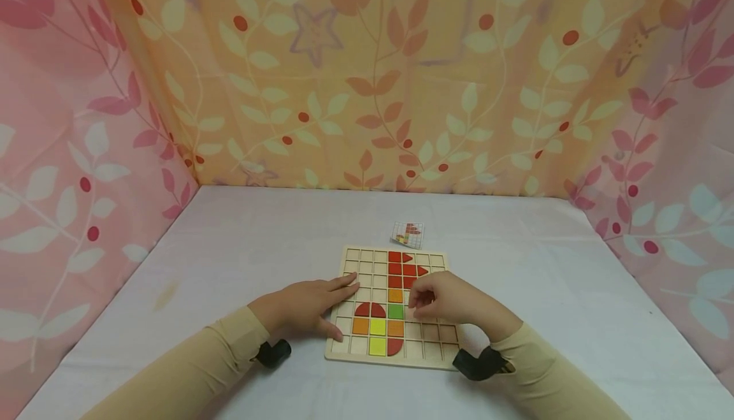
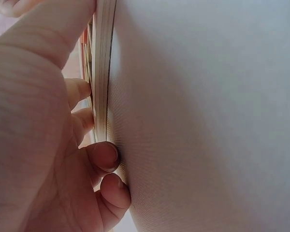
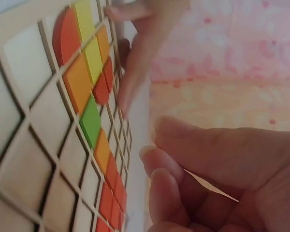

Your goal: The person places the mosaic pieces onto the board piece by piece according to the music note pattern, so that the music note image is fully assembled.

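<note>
A wooden grid board point(image 1: 431, 348) lies on the table with coloured tiles set in its cells. Red tiles point(image 1: 395, 269) run down from the far edge, with an orange square point(image 1: 395, 296) and a green square point(image 1: 395, 311) below. Nearer are yellow squares point(image 1: 377, 326), orange squares and rounded red pieces point(image 1: 394, 347). My left hand point(image 1: 309, 305) rests on the board's left side, fingers spread; the left wrist view shows it against the board's edge point(image 2: 101, 72). Over the board's right half hovers my right hand point(image 1: 444, 299), its fingers point(image 3: 166, 193) loosely curled, with no piece visible between them.
A small picture card point(image 1: 408, 234) with a coloured grid pattern lies just beyond the board. White cloth covers the table point(image 1: 241, 235). Patterned curtains point(image 1: 373, 76) stand behind and on both sides. Each wrist wears a black device point(image 1: 274, 354).
</note>
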### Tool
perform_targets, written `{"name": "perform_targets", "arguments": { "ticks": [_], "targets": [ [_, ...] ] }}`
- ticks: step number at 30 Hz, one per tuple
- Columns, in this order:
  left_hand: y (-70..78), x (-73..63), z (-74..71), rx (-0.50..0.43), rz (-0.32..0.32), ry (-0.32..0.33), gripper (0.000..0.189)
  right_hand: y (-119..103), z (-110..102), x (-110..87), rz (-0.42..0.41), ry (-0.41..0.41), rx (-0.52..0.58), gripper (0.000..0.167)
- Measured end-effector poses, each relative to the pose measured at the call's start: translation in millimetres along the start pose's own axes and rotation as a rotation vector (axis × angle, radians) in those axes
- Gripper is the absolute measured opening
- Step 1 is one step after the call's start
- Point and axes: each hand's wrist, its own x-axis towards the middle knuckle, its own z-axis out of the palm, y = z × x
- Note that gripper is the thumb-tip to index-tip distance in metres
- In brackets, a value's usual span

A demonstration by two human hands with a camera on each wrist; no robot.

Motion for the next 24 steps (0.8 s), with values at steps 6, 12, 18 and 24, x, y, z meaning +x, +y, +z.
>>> {"name": "perform_targets", "arguments": {
  "ticks": [6,12,18,24],
  "targets": [
    [1.4,-0.4,-0.8,-0.004,-0.020,-0.008,0.098,15,-17,-17.4,0.071,0.028,0.016,0.005],
    [2.2,-0.7,0.0,0.011,-0.023,-0.002,0.098,38,-29,-38.8,0.132,0.033,0.019,0.008],
    [2.9,-0.1,-0.5,0.005,-0.039,-0.009,0.098,59,-33,-58.7,0.207,0.016,0.026,0.009],
    [2.1,0.6,0.0,0.004,-0.032,-0.009,0.099,74,-31,-78.3,0.231,-0.083,0.053,0.014]
  ]
}}
